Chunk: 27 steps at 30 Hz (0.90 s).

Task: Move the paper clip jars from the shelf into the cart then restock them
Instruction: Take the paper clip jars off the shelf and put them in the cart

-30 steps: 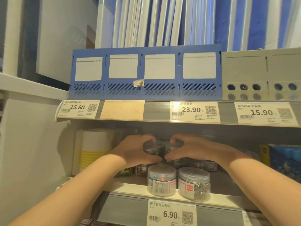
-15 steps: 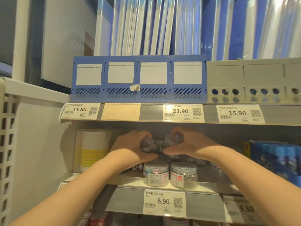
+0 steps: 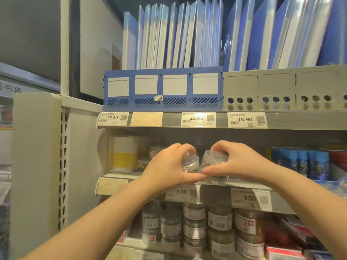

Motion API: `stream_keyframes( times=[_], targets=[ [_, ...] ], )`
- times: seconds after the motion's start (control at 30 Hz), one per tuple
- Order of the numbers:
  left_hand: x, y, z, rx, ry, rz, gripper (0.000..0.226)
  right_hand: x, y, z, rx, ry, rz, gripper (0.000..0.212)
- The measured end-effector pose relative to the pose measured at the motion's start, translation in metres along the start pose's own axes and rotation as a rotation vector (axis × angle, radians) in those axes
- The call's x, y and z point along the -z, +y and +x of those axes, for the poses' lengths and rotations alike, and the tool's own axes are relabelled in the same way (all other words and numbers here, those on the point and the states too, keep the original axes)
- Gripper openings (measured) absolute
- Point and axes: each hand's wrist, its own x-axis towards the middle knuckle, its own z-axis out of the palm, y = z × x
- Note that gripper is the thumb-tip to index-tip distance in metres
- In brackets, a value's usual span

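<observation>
My left hand (image 3: 169, 167) grips a clear paper clip jar (image 3: 190, 163), fingers over its top and thumb under it. My right hand (image 3: 238, 162) grips a second clear jar (image 3: 214, 166) the same way. Both jars are tilted and held side by side in front of the middle shelf's edge (image 3: 244, 182). Another small jar (image 3: 155, 151) stands further back on that shelf, left of my left hand. The cart is not in view.
Several more labelled jars (image 3: 195, 226) fill the shelf below. A white and yellow roll (image 3: 124, 153) stands at the middle shelf's left, blue packs (image 3: 304, 164) at its right. Blue folders (image 3: 178, 40) and file boxes (image 3: 163, 91) sit on the shelf above. A white side panel (image 3: 35, 156) is left.
Both hands have drawn the two jars out from the back of the shelf toward me and tilted them. The view has pulled back and now shows the lower shelf.
</observation>
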Motion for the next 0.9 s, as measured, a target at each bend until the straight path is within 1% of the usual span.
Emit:
stream_keyframes(
  times=[0.17,0.27,0.37,0.43,0.53,0.67,0.8,0.9],
  targets=[
    [0.003,0.036,-0.030,-0.034,-0.057,-0.020,0.063,0.009,-0.009,-0.056,-0.028,-0.024,-0.030,0.074],
    [0.009,0.058,-0.047,-0.080,-0.103,-0.050,0.064,0.018,-0.015,-0.094,-0.081,-0.014,-0.042,0.072],
    [0.016,0.083,-0.065,-0.136,-0.149,-0.101,0.067,0.027,-0.027,-0.135,-0.149,0.031,-0.045,0.073],
    [0.020,0.100,-0.079,-0.180,-0.170,-0.140,0.069,0.032,-0.040,-0.166,-0.197,0.057,-0.101,0.072],
    [0.023,0.124,-0.104,-0.242,-0.190,-0.219,0.069,0.042,-0.061,-0.212,-0.269,0.074,-0.162,0.067],
    [0.025,0.162,-0.138,-0.301,-0.265,-0.335,0.067,0.054,-0.084,-0.273,-0.365,0.084,-0.223,0.062],
    [0.030,0.212,-0.165,-0.370,-0.328,-0.407,0.065,0.069,-0.104,-0.345,-0.499,0.094,-0.222,0.068],
    [0.031,0.262,-0.187,-0.469,-0.365,-0.480,0.065,0.088,-0.115,-0.405,-0.590,0.091,-0.235,0.065]
  ],
)
